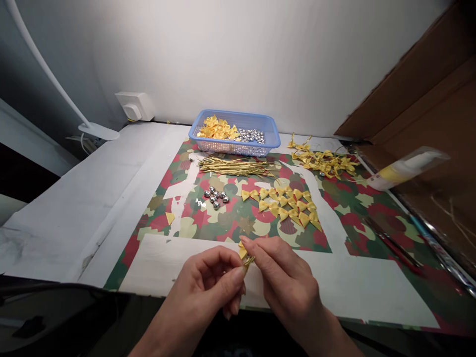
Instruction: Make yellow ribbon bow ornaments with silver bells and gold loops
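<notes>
Our two hands are closest, meeting over the front edge of the worktop [92, 198]. With the left hand [219, 285] we pinch a gold tie [246, 266] between thumb and forefinger, the other fingers curled under. With the right hand [288, 277] we pinch at a yellow ribbon bow [242, 251], fingertips closed against it; how the tie and bow join is hidden between our fingers. Such fingertip grips from both sides probably suit a thing this small, steadying one part while we handle the other.

Just beyond, on the camouflage-patterned sheet [230, 218], silver beads [216, 197] sit in a small cluster and loose bows [284, 204] lie in rough rows, likely spread so we can lift them singly. Behind them, a bundle of gold ties [234, 167] lies crosswise, roughly aligned, perhaps for easy drawing. At the back, the blue basket [276, 141] holds more bows and beads, seemingly as stock. Farther right, a heap of bows with gold stems [327, 163] lies apart from the loose ones, presumably to avoid mixing.
</notes>
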The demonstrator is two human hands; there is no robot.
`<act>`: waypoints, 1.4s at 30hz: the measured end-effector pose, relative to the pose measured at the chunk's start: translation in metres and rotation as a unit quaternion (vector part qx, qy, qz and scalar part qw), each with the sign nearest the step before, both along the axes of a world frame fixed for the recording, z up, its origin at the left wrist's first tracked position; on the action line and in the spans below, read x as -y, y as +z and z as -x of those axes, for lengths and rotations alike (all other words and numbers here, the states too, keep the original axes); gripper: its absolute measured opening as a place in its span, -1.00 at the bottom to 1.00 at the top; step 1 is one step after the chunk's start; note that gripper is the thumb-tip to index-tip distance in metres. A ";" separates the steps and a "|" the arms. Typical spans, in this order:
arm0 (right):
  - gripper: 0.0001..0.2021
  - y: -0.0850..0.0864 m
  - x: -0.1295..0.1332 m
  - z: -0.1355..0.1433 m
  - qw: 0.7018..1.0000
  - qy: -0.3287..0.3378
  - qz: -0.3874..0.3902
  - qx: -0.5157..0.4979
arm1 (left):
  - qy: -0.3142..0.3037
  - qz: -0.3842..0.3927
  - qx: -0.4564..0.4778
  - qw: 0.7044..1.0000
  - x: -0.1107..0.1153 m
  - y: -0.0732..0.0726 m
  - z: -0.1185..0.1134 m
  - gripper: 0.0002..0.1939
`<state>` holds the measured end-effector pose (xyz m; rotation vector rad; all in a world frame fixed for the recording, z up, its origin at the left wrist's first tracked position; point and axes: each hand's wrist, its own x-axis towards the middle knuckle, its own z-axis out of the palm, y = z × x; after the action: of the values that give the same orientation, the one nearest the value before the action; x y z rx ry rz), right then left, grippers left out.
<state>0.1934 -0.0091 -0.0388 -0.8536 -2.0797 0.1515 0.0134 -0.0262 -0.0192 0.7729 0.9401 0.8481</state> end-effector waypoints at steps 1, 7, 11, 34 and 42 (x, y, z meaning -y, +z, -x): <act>-0.39 0.000 0.000 0.000 1.000 0.001 0.000 0.000 | 0.001 0.000 0.000 1.000 0.000 -0.001 0.000 -0.84; -0.44 -0.004 0.000 -0.002 1.000 0.018 -0.002 -0.003 | 0.010 0.004 -0.005 1.000 0.000 0.002 0.001 -0.82; -0.49 -0.006 -0.001 -0.002 1.000 0.024 -0.015 -0.012 | 0.024 0.010 -0.017 1.000 0.000 0.005 0.003 -0.79; -0.50 -0.005 -0.001 0.000 1.000 0.001 -0.022 -0.006 | -0.007 0.009 -0.054 0.998 -0.003 0.002 0.002 -0.75; -0.52 -0.005 -0.001 -0.001 1.000 0.003 -0.026 0.013 | -0.013 0.008 -0.035 0.999 0.000 0.002 0.004 -0.77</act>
<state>0.1940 -0.0080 -0.0438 -0.8209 -2.1018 0.0897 0.0089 -0.0259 -0.0175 0.8031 0.9955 0.7938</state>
